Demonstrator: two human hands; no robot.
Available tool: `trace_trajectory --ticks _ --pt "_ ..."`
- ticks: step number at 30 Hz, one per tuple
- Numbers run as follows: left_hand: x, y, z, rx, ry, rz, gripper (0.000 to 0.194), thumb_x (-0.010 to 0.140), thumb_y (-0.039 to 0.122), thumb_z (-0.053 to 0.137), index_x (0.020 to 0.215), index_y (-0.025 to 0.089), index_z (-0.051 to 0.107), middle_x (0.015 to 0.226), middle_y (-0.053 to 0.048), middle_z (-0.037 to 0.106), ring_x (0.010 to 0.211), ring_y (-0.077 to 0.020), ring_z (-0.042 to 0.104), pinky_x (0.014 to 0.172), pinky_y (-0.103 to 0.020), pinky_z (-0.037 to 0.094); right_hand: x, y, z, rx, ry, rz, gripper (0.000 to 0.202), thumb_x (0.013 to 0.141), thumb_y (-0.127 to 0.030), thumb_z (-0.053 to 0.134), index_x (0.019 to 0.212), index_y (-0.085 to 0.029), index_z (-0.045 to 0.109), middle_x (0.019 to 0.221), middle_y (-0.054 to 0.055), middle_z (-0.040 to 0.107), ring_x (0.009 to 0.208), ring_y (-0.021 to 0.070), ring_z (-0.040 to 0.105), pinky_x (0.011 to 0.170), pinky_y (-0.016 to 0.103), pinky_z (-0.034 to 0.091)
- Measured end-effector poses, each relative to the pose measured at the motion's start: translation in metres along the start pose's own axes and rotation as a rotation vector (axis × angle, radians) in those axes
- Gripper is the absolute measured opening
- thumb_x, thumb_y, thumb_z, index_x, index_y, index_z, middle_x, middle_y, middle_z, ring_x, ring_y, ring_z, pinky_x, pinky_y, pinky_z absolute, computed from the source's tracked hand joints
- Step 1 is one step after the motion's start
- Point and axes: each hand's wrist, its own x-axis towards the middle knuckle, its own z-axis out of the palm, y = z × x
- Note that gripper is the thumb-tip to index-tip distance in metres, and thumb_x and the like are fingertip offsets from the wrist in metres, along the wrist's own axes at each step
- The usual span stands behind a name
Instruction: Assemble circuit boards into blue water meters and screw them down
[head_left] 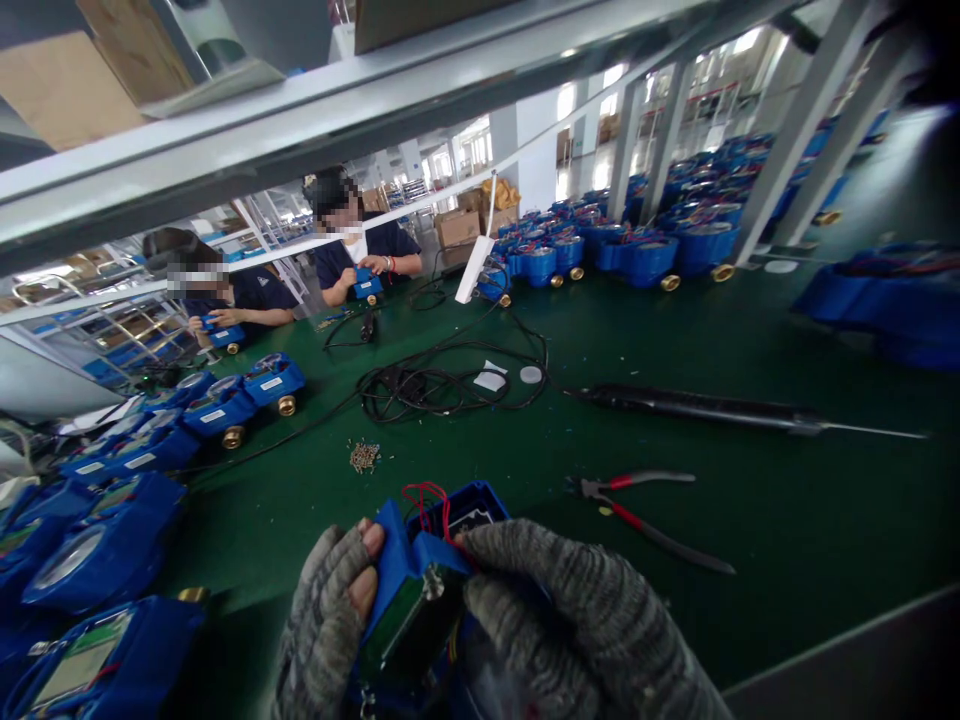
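Both hands wear grey fingerless knit gloves. My left hand (pixel 330 610) is closed on the left side of a blue plastic cover (pixel 394 570) with a green circuit board inside. My right hand (pixel 570 610) grips the right side of the same part, its fingertips by the red wires. The cover is tilted over a blue meter housing (pixel 480 497), whose open compartment shows behind it. Thin red wires (pixel 429 490) loop up between cover and housing. My hands and the cover hide much of the housing's lower part.
Cutting pliers (pixel 637 510) with red-and-black handles lie to the right, a black electric screwdriver (pixel 690 405) beyond them. Small screws (pixel 364 457) and coiled black cable (pixel 412 385) lie ahead. Blue meters (pixel 112 540) line the left. Two people (pixel 364 250) work across the green table (pixel 300 500).
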Motion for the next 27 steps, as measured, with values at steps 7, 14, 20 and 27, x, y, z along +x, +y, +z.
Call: trace_trajectory --ticks 7,14,20,27 --pt "-0.002 0.024 0.002 -0.097 0.12 0.126 0.054 0.091 0.016 0.058 0.143 0.029 0.051 0.131 -0.007 0.067 0.13 -0.0246 0.059 0.118 -0.049 0.041 0.007 0.002 -0.001 -0.095 -0.038 -0.05 0.023 0.095 -0.037 0.062 0.117 -0.031 0.066 0.103 -0.004 0.075 0.089 0.0104 0.075 0.081 0.017 0.062" --pt "0.004 0.027 -0.001 -0.129 0.108 0.211 0.082 0.074 0.013 0.078 0.148 0.018 0.045 0.141 -0.01 0.059 0.136 -0.0253 0.053 0.121 -0.045 0.038 0.015 0.0 0.0 0.066 -0.213 0.032 0.018 0.093 -0.038 0.064 0.108 -0.03 0.07 0.096 -0.004 0.076 0.082 0.0142 0.075 0.072 0.023 0.065" --pt "0.019 0.029 -0.003 -0.141 0.08 0.296 0.067 0.077 0.019 0.078 0.137 0.01 0.051 0.13 -0.015 0.065 0.131 -0.0213 0.056 0.121 -0.039 0.038 0.028 0.001 0.001 0.252 -0.529 0.383 0.022 0.088 -0.043 0.063 0.094 -0.025 0.074 0.094 0.002 0.074 0.087 0.0209 0.071 0.08 0.035 0.059" --pt "0.043 0.02 0.003 -0.261 0.038 0.361 0.072 0.078 0.041 0.079 0.138 0.012 0.05 0.127 -0.016 0.067 0.126 -0.0224 0.061 0.12 -0.038 0.038 0.05 0.008 0.002 0.436 -0.662 0.558 0.031 0.083 -0.046 0.069 0.098 -0.019 0.075 0.098 0.007 0.074 0.094 0.0251 0.069 0.084 0.037 0.057"
